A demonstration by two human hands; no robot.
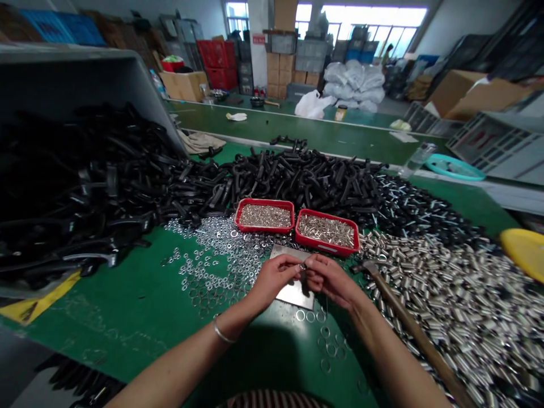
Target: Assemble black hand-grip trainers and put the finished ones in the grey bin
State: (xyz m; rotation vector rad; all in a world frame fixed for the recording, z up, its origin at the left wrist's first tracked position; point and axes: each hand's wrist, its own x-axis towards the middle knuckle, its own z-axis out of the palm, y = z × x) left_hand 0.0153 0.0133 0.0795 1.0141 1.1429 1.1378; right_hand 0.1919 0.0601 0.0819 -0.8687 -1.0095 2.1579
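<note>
Your left hand (pixel 274 276) and your right hand (pixel 329 279) meet in the middle, just above a flat metal plate (pixel 293 292) that lies on the green table (pixel 140 311). The fingertips of both hands are pinched together on a small dark part (pixel 303 274); it is too small and too much covered to tell what it is exactly. Both hands are closed around it, thumbs and forefingers touching. You wear a thin bracelet (pixel 221 334) on the left wrist.

Just beside your right hand, a hammer (pixel 408 320) lies on the table, its head near your fingers and its wooden handle running toward the lower right edge. Loose metal washers (pixel 212 260) are scattered to the left of the plate and also near your forearms.

Behind the plate stand two red trays side by side: the left red tray (pixel 264 216) holds small shiny pieces, and the right red tray (pixel 327 231) holds small metal sleeves. To the right, a big heap of silver metal tubes (pixel 459 294) covers the table. Behind the trays and to the far left is a large pile of black plastic handles (pixel 127 175). At the right edge you see a part of a yellow dish (pixel 525 249).
</note>
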